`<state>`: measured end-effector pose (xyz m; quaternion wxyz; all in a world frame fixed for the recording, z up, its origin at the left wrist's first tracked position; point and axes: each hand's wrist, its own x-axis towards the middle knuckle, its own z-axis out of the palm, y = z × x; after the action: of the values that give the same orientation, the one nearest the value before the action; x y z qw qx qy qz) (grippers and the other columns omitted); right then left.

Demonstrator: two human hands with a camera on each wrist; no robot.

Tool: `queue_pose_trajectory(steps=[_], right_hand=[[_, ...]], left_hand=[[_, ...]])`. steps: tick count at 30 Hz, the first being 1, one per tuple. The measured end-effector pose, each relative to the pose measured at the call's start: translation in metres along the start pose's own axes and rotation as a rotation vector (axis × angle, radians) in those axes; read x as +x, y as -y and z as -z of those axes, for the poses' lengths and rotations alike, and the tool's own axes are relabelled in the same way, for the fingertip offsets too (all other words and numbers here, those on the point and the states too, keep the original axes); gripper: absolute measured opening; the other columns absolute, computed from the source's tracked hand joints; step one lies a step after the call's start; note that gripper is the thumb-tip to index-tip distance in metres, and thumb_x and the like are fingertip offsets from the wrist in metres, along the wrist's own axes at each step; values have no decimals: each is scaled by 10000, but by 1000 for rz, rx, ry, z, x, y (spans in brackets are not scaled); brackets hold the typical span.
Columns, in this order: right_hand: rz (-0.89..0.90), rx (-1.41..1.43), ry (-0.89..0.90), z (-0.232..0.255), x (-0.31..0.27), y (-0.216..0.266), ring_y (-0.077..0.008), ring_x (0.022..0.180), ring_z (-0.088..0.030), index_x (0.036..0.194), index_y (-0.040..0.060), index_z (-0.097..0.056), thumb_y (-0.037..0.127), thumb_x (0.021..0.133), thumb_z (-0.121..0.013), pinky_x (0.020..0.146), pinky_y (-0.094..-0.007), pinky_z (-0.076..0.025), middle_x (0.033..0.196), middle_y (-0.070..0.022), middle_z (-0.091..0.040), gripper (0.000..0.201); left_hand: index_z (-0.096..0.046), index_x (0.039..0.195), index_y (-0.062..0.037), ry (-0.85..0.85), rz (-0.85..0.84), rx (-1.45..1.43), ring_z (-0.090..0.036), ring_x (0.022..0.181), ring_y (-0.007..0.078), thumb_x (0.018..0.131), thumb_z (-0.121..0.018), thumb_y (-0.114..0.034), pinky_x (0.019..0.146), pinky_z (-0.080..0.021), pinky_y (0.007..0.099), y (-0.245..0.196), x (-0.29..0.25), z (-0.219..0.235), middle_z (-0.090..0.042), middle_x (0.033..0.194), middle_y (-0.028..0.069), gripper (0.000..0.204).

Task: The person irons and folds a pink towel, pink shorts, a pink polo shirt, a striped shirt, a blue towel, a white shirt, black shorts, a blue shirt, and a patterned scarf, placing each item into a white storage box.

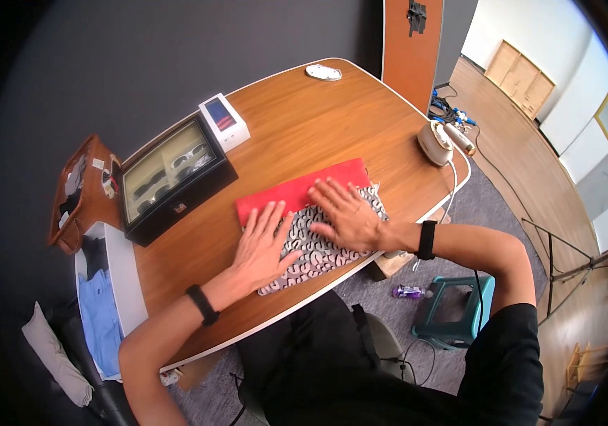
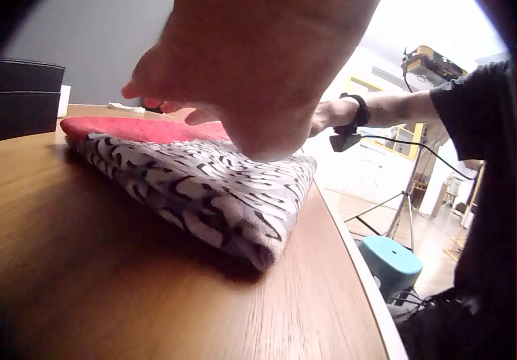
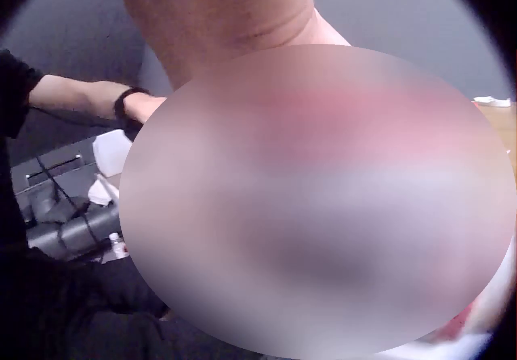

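Observation:
A folded cloth (image 1: pixel 312 264) lies near the table's front edge, with a black, white and grey pattern on the near part and a plain red band (image 1: pixel 339 171) along the far side. My left hand (image 1: pixel 260 248) rests flat on its left part, fingers spread and fingertips at the red band. On the right part lies my right hand (image 1: pixel 350 219), palm down with straight fingers that reach onto the red. The left wrist view shows the thick folded corner of the cloth (image 2: pixel 242 207) beneath the left hand (image 2: pixel 258 69). A large blur covers most of the right wrist view.
Left on the wooden table (image 1: pixel 318 113) stand a black glasses case (image 1: pixel 176 209), a white box (image 1: pixel 236 135) and a brown bag (image 1: pixel 91 177). A corded white appliance (image 1: pixel 433 145) stands at the right edge. On the floor are a green stool (image 1: pixel 485 302) and a purple bottle (image 1: pixel 407 291).

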<state>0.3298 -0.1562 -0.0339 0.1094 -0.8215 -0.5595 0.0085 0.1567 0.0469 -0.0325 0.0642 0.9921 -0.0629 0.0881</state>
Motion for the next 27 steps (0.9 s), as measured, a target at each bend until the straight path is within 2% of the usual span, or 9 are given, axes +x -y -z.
queue_pose_trajectory(steps=[3, 6, 9, 12, 13, 17, 21, 24, 27], right_hand=[[114, -24, 24, -20, -14, 26, -401, 1558, -243, 1602, 109, -367, 625, 1052, -385, 1234, -626, -221, 1673, -203, -292, 754], [133, -30, 39, -22, -26, 32, -389, 1561, -239, 1590, 133, -403, 628, 1054, -374, 1230, -635, -215, 1674, -198, -295, 730], [154, -44, 58, -21, -39, 21, -381, 1561, -241, 1588, 130, -406, 622, 1057, -381, 1230, -631, -209, 1671, -198, -301, 725], [255, -44, 17, -21, -47, -1, -371, 1555, -260, 1587, 130, -413, 595, 1060, -408, 1231, -610, -224, 1665, -192, -317, 703], [285, -61, 8, -17, -48, -7, -369, 1544, -290, 1580, 128, -429, 573, 1059, -435, 1236, -583, -235, 1655, -181, -344, 685], [395, -147, 4, -7, -48, -34, -343, 1523, -349, 1564, 130, -458, 532, 1059, -465, 1248, -553, -239, 1638, -162, -389, 646], [381, -170, 2, 3, -45, -61, -335, 1516, -368, 1551, 133, -480, 492, 1059, -476, 1256, -558, -221, 1628, -161, -410, 609], [303, -269, -59, 10, -44, -72, -346, 1522, -348, 1529, 109, -496, 270, 967, -557, 1256, -563, -221, 1606, -167, -433, 587], [85, -164, -140, 8, -43, -52, -357, 1507, -359, 1507, 78, -505, 196, 915, -578, 1246, -572, -242, 1566, -178, -467, 608]], left_hand=[[-470, 1489, 41, -107, -46, -1, -328, 1504, 416, 936, -693, -360, 1250, -238, 560, 20, 18, -7, -380, 1596, 255, 718], [-532, 1436, 7, -171, 170, -101, -503, 1363, 394, 914, -703, -244, 1174, -375, 518, 62, 32, -17, -559, 1419, 243, 604], [-632, 1308, 16, -70, 370, -426, -652, 1163, 361, 900, -702, -141, 1042, -499, 442, 97, 35, -12, -691, 1194, 224, 443], [-712, 1166, 22, -43, 401, -436, -696, 1013, 322, 892, -712, -97, 901, -547, 395, 109, 31, 3, -726, 1076, 207, 298], [-741, 1116, 32, -22, 395, -441, -690, 948, 218, 900, -710, -68, 827, -549, 339, 115, 31, 1, -734, 1053, 157, 240], [-725, 1186, 36, 46, 489, -944, -657, 926, 90, 909, -696, 3, 773, -558, 263, 137, 28, -11, -701, 1055, 62, 281], [-684, 1265, 29, 31, 638, -1083, -676, 978, 147, 900, -702, 18, 851, -576, 284, 140, 11, -19, -670, 1200, 93, 366], [-656, 1296, 24, -168, 604, -1097, -691, 1019, 210, 888, -695, 19, 897, -576, 340, 138, -1, -36, -667, 1198, 123, 409], [-635, 1294, 22, -314, 505, -513, -679, 1100, 297, 895, -696, -19, 978, -553, 401, 108, -7, -12, -649, 1250, 165, 407]])
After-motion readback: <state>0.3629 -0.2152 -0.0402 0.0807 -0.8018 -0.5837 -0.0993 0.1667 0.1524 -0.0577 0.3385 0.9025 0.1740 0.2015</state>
